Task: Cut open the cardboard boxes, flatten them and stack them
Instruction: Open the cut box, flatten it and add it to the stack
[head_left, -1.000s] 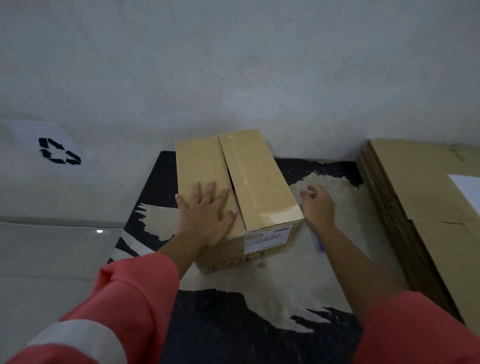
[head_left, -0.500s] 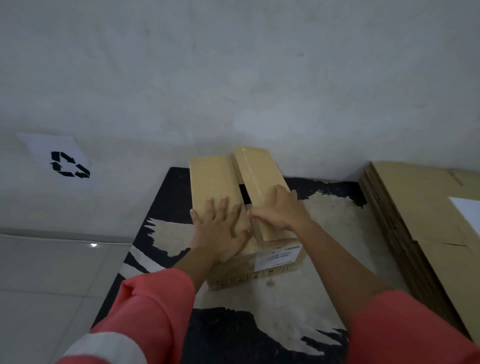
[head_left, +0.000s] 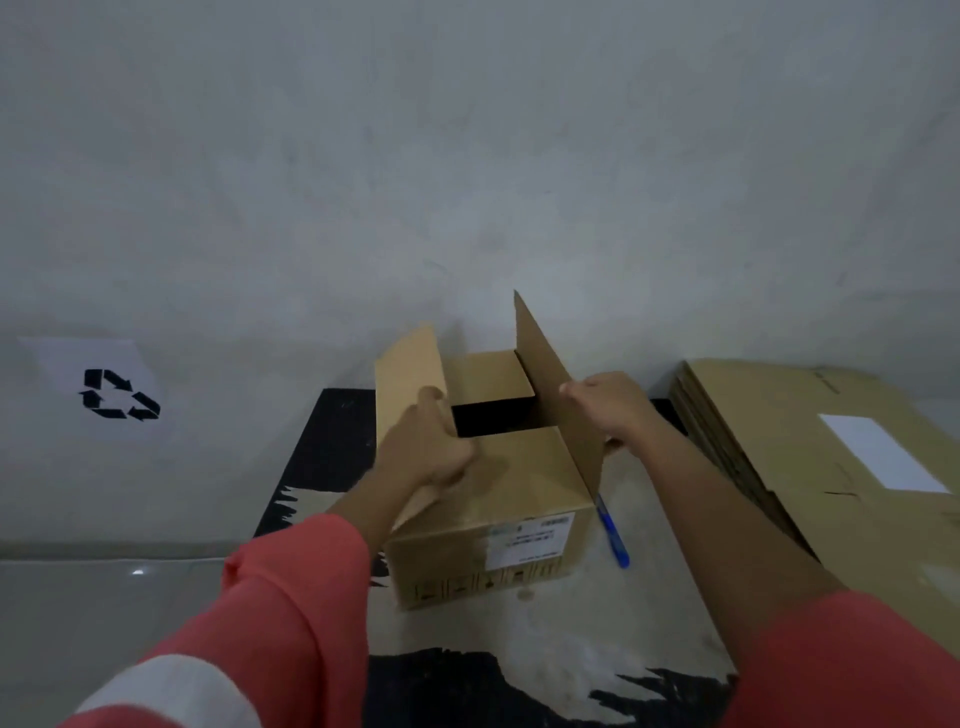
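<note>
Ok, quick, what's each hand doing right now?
Left hand: grips the left flap of the box.
Right hand: grips the right flap.

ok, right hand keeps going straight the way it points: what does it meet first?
The upright right flap, which the right hand grips; beyond it, probably the open top of the box, though depth is unclear.

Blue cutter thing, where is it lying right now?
In the head view, the blue cutter lies on the mat just right of the open cardboard box, between it and the stack of flattened cardboard.
</note>
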